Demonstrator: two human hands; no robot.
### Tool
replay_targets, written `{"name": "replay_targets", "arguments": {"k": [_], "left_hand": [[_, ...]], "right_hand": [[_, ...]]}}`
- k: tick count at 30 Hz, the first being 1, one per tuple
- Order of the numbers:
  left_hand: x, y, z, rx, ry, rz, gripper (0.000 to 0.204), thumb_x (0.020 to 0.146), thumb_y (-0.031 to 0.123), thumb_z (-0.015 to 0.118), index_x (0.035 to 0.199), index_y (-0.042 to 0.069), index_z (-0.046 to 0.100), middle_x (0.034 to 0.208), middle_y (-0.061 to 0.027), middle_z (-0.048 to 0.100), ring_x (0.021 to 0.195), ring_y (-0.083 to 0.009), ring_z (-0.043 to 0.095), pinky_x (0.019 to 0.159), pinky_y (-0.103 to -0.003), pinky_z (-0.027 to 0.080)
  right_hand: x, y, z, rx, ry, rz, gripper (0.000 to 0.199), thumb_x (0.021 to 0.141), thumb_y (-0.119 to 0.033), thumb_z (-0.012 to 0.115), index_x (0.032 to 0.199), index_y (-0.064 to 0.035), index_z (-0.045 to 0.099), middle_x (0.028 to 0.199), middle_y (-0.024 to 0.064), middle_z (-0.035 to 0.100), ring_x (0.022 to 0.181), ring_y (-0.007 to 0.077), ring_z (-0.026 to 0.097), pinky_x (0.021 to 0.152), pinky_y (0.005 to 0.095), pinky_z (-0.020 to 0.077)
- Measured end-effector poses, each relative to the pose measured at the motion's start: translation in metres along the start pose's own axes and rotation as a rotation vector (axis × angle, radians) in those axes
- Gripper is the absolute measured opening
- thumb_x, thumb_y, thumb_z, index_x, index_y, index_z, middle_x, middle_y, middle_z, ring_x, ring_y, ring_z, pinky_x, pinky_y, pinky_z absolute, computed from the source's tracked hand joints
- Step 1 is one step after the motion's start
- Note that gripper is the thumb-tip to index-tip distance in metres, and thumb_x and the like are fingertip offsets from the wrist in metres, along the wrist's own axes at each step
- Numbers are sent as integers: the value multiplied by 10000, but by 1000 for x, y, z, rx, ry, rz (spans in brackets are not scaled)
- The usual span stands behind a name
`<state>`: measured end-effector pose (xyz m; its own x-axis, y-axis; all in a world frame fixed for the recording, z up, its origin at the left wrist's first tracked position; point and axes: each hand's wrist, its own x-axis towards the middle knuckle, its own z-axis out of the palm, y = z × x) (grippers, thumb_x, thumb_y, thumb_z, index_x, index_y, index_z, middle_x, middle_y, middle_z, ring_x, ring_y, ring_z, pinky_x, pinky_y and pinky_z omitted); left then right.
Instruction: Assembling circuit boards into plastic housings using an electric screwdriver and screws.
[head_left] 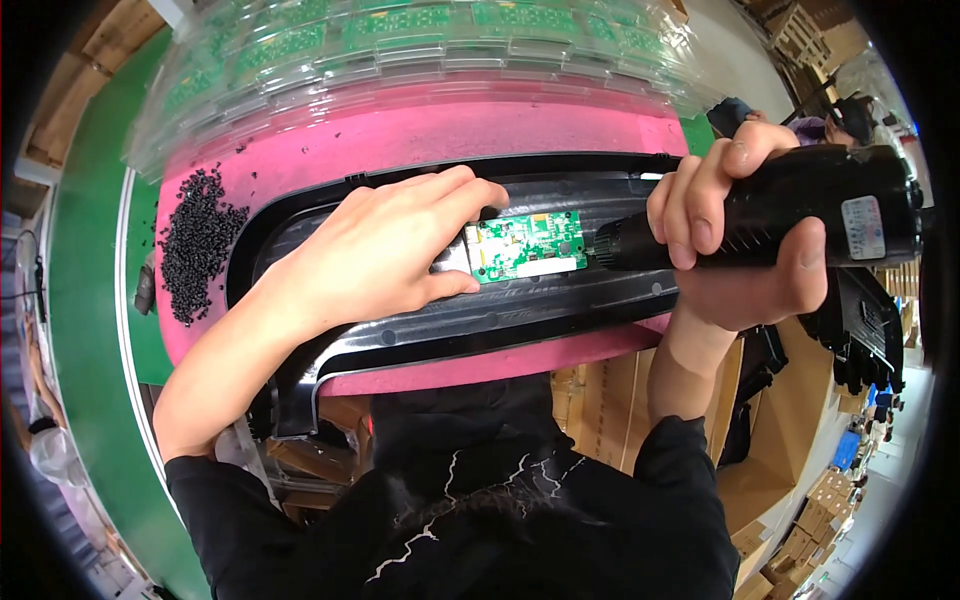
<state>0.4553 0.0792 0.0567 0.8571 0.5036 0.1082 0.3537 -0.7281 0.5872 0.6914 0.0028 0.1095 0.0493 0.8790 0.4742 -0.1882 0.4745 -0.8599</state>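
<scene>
Seen from above, a person leans over a long, glossy black plastic panel (520, 318) that lies across a bright pink mat (450, 140) on a green bench (90, 330). A small green circuit board (525, 246), flat and rectangular with tiny silver parts and a white strip, sits in the panel's shallow channel, near its middle. The left hand (385, 250) lies open and flat on the panel, its fingertips and thumb pinning the board's left edge. The right hand (735, 225) is wrapped fully around a chunky black electric screwdriver (790, 210), held almost level, its ribbed nose touching or nearly touching the board's right edge; the bit itself cannot be seen. To do this well, it seems wise to keep the board pressed square in its seat, line the driver up straight with the screw, and push lightly so the bit does not skid onto the board. A loose heap of small black screws (198, 238) lies on the mat to the left. Beyond the panel, clear moulded plastic trays (400, 50) hold rows of more green boards. Brown cartons (790, 400) stand to the lower right.
</scene>
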Motion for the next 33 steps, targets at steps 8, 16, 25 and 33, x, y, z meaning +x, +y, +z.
{"name": "replay_targets", "arguments": {"k": [8, 16, 25, 33], "left_hand": [[-2, 0, 5, 13, -16, 3, 611, 691, 161, 832, 1224, 71, 547, 1097, -84, 599, 1015, -278, 639, 826, -386, 535], [4, 2, 2, 19, -24, 36, 573, 721, 170, 814, 1219, 68, 550, 1118, -78, 592, 1004, -295, 634, 797, -385, 539], [-6, 6, -17, -10, 163, 72, 390, 793, 172, 767, 1124, 49, 601, 1080, -83, 607, 972, -297, 646, 778, -381, 548], [-49, -21, -50, 359, 152, -231, 254, 868, 157, 663, 1071, 16, 608, 1045, -165, 636, 1032, -368, 598, 871, -451, 491]], "right_hand": [[-6, 5, -6, 50, -36, -20, 591, 860, -566, 575, 1065, -18, 492, 632, 14, 496, 443, 108, 430, 465, 277, 380], [-3, 3, -2, -60, 3, -10, 576, 845, -567, 609, 1011, -33, 470, 617, 7, 486, 435, 100, 423, 451, 259, 372], [0, 14, 17, -69, 28, 36, 591, 807, -559, 668, 990, -39, 457, 594, -17, 443, 431, 82, 388, 433, 230, 335], [26, -3, -31, 464, 496, 367, 193, 964, -200, 598, 1049, -44, 523, 781, 12, 535, 678, 141, 513, 697, 319, 460]]}}
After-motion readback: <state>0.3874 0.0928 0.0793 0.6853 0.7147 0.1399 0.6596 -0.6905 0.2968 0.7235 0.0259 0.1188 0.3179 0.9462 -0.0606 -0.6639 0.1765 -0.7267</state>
